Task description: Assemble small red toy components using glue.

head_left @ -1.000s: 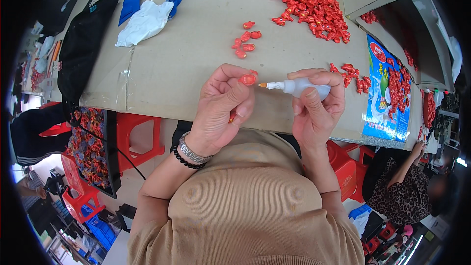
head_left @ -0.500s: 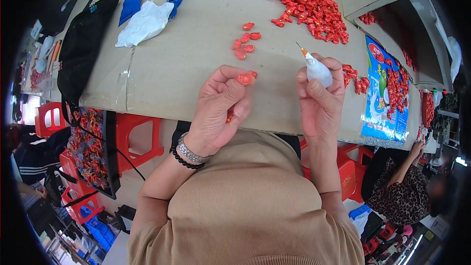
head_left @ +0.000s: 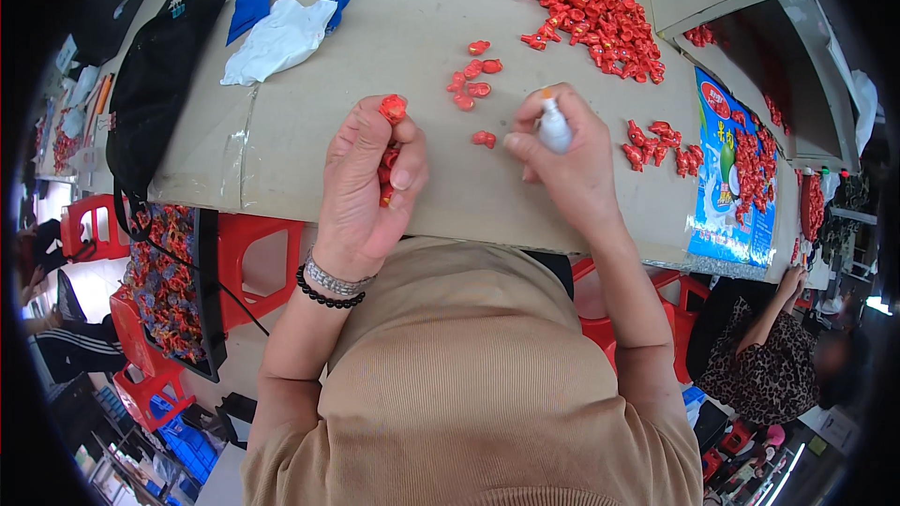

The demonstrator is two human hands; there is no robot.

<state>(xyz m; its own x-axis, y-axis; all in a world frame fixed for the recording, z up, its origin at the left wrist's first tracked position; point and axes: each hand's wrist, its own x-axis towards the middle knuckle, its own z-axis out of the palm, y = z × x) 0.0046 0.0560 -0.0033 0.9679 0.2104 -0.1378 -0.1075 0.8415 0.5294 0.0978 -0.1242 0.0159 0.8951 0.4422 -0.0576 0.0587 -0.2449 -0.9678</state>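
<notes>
Red piece (head_left: 393, 110), glossy, pinched at fingertips of left hand (head_left: 361, 187), over near part of table (head_left: 328, 84); more red pieces (head_left: 387, 161) tucked in curled fingers. Likely light, stiff, somewhat slick: best held by sides. White squeeze bottle (head_left: 555, 130) gripped in right hand (head_left: 579, 166), orange tip (head_left: 547, 93) at far end. Bottle probably light, soft-walled; hold round body, clear of fragile-looking tip. Lone red piece (head_left: 484, 139) lies between hands.
</notes>
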